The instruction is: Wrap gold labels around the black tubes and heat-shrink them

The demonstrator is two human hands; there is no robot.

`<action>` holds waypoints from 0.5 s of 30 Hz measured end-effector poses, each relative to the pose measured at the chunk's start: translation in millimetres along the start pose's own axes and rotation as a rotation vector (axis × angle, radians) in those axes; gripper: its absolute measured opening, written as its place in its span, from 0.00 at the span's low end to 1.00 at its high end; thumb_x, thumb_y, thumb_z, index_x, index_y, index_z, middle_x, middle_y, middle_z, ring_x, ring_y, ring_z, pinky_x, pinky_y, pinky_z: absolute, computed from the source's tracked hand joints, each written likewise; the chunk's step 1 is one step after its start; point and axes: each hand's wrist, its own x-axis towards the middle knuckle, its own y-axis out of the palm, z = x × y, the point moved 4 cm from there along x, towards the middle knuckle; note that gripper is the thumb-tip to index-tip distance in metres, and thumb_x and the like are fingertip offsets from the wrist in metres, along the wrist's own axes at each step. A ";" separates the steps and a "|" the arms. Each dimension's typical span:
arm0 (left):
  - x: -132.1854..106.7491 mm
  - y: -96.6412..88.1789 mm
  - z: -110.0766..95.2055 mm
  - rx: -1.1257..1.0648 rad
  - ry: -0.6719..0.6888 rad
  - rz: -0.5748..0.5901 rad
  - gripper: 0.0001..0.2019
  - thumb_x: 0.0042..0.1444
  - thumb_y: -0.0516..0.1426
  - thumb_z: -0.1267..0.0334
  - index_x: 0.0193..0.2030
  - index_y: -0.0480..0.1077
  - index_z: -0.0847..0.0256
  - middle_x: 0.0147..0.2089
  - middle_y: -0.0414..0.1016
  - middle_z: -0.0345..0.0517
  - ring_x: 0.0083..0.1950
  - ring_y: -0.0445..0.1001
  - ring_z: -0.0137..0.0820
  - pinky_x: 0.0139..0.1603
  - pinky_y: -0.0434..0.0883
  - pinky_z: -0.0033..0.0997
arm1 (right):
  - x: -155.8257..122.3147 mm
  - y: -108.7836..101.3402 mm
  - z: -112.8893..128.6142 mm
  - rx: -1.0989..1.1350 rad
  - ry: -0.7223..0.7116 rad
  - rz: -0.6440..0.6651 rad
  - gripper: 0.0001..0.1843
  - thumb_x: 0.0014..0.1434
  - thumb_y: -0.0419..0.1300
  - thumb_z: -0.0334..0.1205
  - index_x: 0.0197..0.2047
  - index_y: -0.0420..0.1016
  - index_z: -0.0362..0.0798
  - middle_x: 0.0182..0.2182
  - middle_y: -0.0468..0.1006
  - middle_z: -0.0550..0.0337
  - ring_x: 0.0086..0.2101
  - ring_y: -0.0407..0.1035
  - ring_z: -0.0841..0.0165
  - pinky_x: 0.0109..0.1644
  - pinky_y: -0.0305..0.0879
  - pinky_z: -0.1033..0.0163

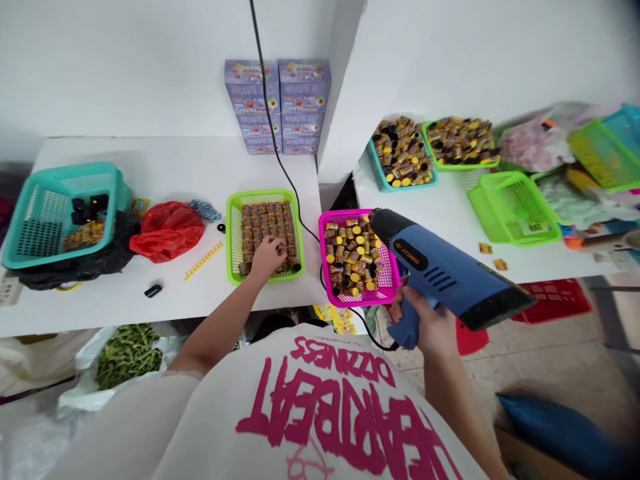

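Fingers (273,252) of the left hand (266,259) curled down onto rows of wrapped sweets (265,227) in a lime-green basket (231,233); right hand (425,327) clenched around the grip of a blue heat gun (445,273), held over a corner of a magenta basket (360,301) at three o'clock; white table (150,160); red plastic bag (167,232) and teal basket (40,227) at nine o'clock

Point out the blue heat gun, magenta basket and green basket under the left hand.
Blue heat gun (440,273): head view, body.
Magenta basket (323,260): head view, left rim.
Green basket (231,233): head view, left rim.
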 end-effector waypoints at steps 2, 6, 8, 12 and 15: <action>9.4 -2.7 -29.6 -0.055 0.087 0.002 0.13 0.58 0.56 0.66 0.50 0.73 0.58 0.56 0.66 0.51 0.53 0.73 0.38 0.58 0.69 0.38 | -1.2 -1.4 5.9 0.028 -0.022 -0.016 0.12 0.56 0.66 0.47 0.41 0.71 0.54 0.19 0.70 0.66 0.17 0.62 0.69 0.20 0.60 0.61; 12.0 30.3 -113.2 -0.141 0.310 0.138 0.20 0.59 0.60 0.61 0.58 0.69 0.54 0.62 0.66 0.49 0.61 0.68 0.34 0.64 0.65 0.32 | -7.9 -0.4 19.8 0.079 -0.063 -0.057 0.12 0.53 0.67 0.45 0.40 0.72 0.53 0.22 0.70 0.66 0.18 0.63 0.70 0.20 0.59 0.61; 3.2 52.9 -141.2 -0.136 0.349 0.198 0.35 0.55 0.63 0.53 0.68 0.59 0.53 0.70 0.57 0.54 0.69 0.60 0.40 0.67 0.63 0.37 | -10.6 0.7 23.0 0.091 -0.072 -0.062 0.13 0.52 0.68 0.45 0.39 0.71 0.53 0.23 0.70 0.66 0.18 0.63 0.71 0.21 0.60 0.62; -22.3 64.9 -124.1 -0.059 0.245 0.245 0.32 0.62 0.57 0.55 0.71 0.54 0.54 0.73 0.52 0.57 0.73 0.52 0.44 0.69 0.59 0.45 | -10.1 0.4 14.6 0.085 -0.019 -0.049 0.15 0.52 0.68 0.45 0.39 0.71 0.51 0.23 0.70 0.66 0.18 0.64 0.71 0.21 0.61 0.62; -37.5 42.4 -60.6 0.047 0.030 0.234 0.29 0.61 0.56 0.63 0.69 0.58 0.51 0.73 0.48 0.61 0.73 0.48 0.59 0.65 0.56 0.65 | -7.0 0.2 2.4 0.068 0.041 -0.008 0.16 0.52 0.68 0.46 0.41 0.70 0.50 0.23 0.71 0.65 0.18 0.64 0.70 0.21 0.61 0.62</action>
